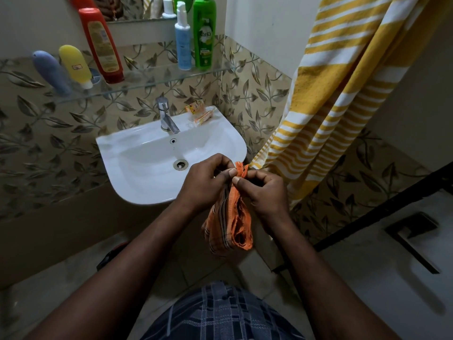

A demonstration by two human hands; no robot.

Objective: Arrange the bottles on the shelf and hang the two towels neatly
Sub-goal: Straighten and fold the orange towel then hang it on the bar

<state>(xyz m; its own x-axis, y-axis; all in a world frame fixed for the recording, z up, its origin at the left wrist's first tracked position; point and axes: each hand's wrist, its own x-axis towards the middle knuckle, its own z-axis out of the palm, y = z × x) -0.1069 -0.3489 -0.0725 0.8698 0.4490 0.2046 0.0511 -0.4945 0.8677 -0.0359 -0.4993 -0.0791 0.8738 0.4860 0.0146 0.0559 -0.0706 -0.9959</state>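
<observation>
- The left hand (206,177) is in front of the sink (117,148). Its thumb and fingers are curled and pinch the top edge of the orange towel (232,224).
- The right hand (266,192) is just beside the left one. It pinches the same top edge of the orange towel between thumb and forefinger.
- The orange towel has dark stripes. It hangs down in a bunch below the two hands, above the floor, at the right front of the sink.
- The yellow striped towel (343,94) hangs at the right side from above the picture. Its lower corner comes near the right hand.
- The glass shelf (152,78) is on the tiled wall above the sink.
- On the left part of the shelf stand a blue-grey tube (50,71), a yellow tube (76,65) and a red bottle (101,45), close together, each with the cap down.
- On the right part of the shelf a white and blue pump bottle (183,42) and a green bottle (204,33) stand upright, side by side.
- The tap (166,116) is at the back of the sink, and small orange packets (198,114) lie at the back right corner of it.
</observation>
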